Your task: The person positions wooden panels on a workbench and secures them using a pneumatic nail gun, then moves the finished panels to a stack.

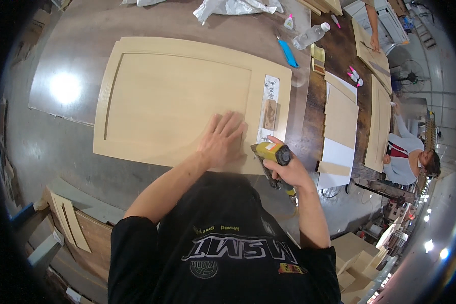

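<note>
A pale cabinet door panel point(182, 96) with a raised frame lies flat on the table in front of me. My left hand point(222, 139) rests palm down on its near part, fingers spread and holding nothing. In my right hand point(291, 169) is a yellow-and-black nail gun point(269, 151), fingers wrapped round its grip. Its nose end is by the panel's near right corner; whether it touches the wood, I cannot tell. Beside it on the panel's right rail lies a white paper strip point(271, 88) with dark marks, and a small brown wood block point(270, 114) sits on that strip.
Beyond the panel's right end are a blue-handled cutter point(288, 52), a clear plastic bottle point(311, 35) and a small glue bottle point(289, 22). Crumpled white plastic point(233, 9) lies at the back. More panels point(341, 111) line the right, where a co-worker point(408, 157) sits.
</note>
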{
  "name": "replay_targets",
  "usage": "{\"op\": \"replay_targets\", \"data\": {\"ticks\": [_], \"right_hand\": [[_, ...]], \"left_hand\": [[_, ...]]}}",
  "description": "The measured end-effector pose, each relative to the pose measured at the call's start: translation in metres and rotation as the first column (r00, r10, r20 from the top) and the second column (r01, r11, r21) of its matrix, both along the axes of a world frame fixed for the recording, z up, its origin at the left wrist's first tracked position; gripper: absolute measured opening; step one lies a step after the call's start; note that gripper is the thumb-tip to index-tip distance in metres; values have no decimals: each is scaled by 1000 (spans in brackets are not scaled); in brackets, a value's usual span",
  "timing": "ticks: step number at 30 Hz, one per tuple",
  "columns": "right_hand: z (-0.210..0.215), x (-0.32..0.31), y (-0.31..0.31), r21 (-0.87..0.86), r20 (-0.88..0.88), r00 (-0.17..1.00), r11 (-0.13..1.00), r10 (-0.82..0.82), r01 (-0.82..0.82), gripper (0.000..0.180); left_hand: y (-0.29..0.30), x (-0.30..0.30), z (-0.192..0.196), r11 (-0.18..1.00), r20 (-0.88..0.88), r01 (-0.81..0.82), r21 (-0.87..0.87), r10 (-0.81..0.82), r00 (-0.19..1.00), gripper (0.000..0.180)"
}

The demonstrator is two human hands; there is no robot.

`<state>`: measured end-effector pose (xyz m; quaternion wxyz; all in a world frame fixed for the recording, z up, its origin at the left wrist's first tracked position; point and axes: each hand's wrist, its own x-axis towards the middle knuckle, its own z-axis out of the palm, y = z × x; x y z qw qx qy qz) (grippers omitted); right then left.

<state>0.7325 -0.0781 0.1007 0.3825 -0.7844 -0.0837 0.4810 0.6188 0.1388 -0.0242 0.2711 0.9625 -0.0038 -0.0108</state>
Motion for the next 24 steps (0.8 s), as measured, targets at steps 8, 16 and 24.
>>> {"op": "replay_targets", "data": {"ticks": [8,16,24], "right_hand": [[-42,87,-54,-49,357,846,897,-395,440,49],[-89,97,-4,-92,609,791,986,-56,141,75],[-93,70,28,-137,750,647,989,139,-54,71]], "left_hand": [[-1,4,19,1000,-74,1,-7,-2,997,86],[-8,9,9,999,-71,-21,47,24,997,80],[-21,17,16,994,-84,-32,105,41,996,75]]}}
